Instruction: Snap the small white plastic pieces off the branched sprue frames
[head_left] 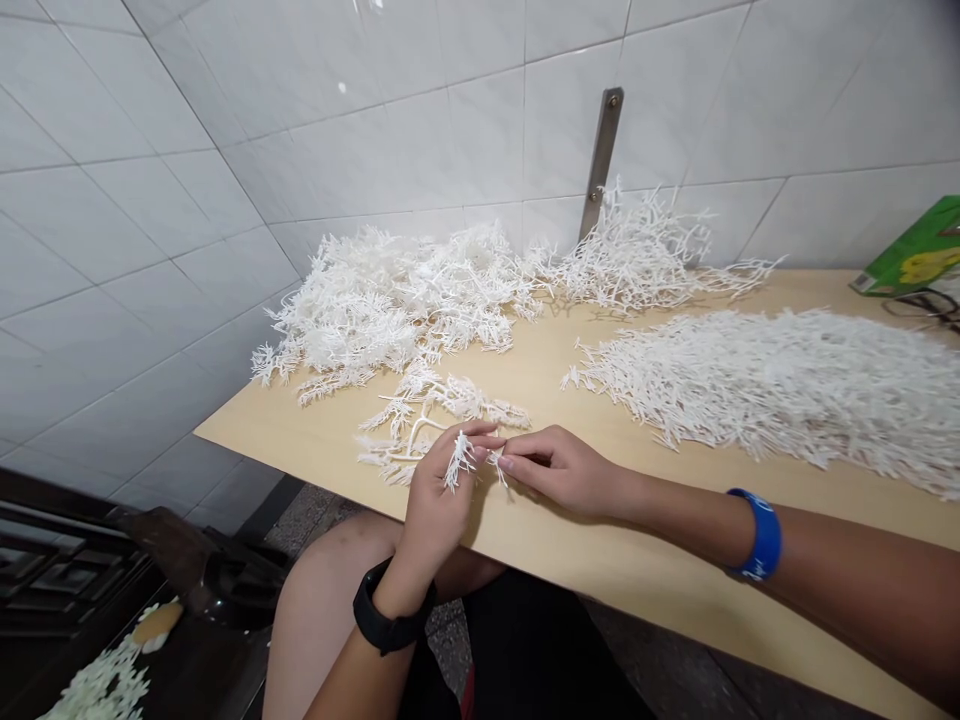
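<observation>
No readable text (blue wristband lettering too unclear).

Left hand hides the near end of the branch. Sprig covers part of its fingers. Contact between right hand and the small sprig: too small to tell. Bracket foot is behind the rear pile. Right edge crops long pile, green box, black-rimmed item. Wristband lettering unreadable. Bottom edge cuts pale pieces.

Green box, metal bracket.
</observation>
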